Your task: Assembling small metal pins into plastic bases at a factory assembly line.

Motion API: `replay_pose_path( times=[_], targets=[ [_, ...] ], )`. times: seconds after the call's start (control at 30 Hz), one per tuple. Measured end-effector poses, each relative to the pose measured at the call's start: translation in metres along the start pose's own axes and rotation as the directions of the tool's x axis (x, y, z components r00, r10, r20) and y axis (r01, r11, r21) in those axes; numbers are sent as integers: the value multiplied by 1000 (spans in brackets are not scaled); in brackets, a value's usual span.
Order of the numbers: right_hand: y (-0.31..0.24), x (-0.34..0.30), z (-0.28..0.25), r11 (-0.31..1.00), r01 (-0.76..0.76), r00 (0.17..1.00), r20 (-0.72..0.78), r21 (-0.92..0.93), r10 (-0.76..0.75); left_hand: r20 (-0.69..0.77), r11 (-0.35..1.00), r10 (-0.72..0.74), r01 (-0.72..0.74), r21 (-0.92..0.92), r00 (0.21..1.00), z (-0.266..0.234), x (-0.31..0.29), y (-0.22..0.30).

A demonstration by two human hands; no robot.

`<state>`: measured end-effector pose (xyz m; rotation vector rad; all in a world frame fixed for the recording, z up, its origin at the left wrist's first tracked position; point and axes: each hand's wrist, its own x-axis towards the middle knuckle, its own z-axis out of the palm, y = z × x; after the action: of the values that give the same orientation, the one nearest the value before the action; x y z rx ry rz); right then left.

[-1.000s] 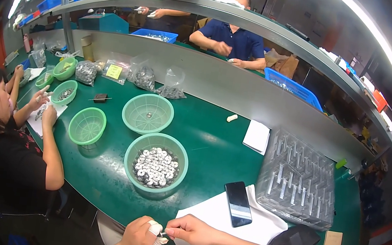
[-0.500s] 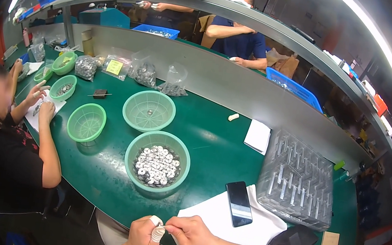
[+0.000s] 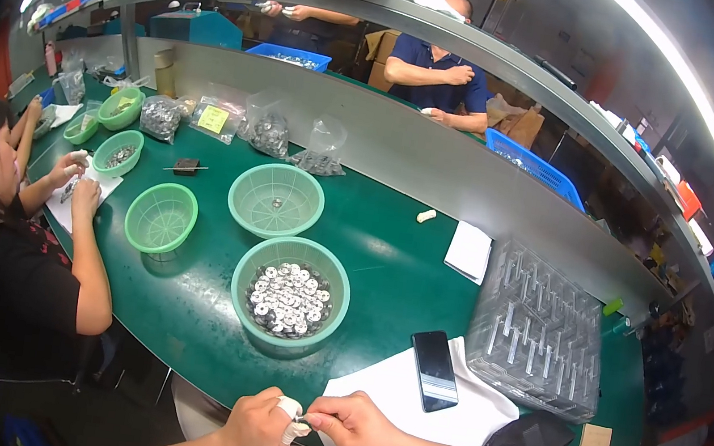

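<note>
My left hand (image 3: 258,428) is closed at the near edge of the table, with white finger cots (image 3: 294,432) on its thumb and a finger. Close against it, my right hand (image 3: 357,425) pinches with thumb and forefinger at the left fingertips. A small, dark or metallic thing seems to lie between the two hands; it is too small and covered to name. Just beyond them stands a green plastic basket (image 3: 339,288) holding many small round metal parts (image 3: 288,298). A second green basket (image 3: 274,221) behind it has a single part inside.
A phone (image 3: 435,371) lies on white cloth (image 3: 375,397) right of my hands. Stacked clear plastic trays (image 3: 538,333) stand farther right. An empty green basket (image 3: 158,237) sits left. A co-worker (image 3: 21,242) works at the left; another person (image 3: 439,76) sits across the divider.
My hands stay together; the left fingertips have parted slightly and shifted a little to the right. The person across has lowered a raised forearm somewhat. The view has shifted slightly.
</note>
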<state>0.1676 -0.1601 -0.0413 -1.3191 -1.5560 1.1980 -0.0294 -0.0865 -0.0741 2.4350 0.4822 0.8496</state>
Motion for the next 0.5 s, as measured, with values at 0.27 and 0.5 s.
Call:
replay_pose_path(
  times=[0.27,0.5],
  targets=[
    [-8,3,-6,1000,-13,997,-74,28,15,5,905,-189,177,-387,982,-4,21,8],
    [15,0,-20,715,-274,955,271,643,122,32,966,-18,25,-259,999,-11,27,7]
  ],
)
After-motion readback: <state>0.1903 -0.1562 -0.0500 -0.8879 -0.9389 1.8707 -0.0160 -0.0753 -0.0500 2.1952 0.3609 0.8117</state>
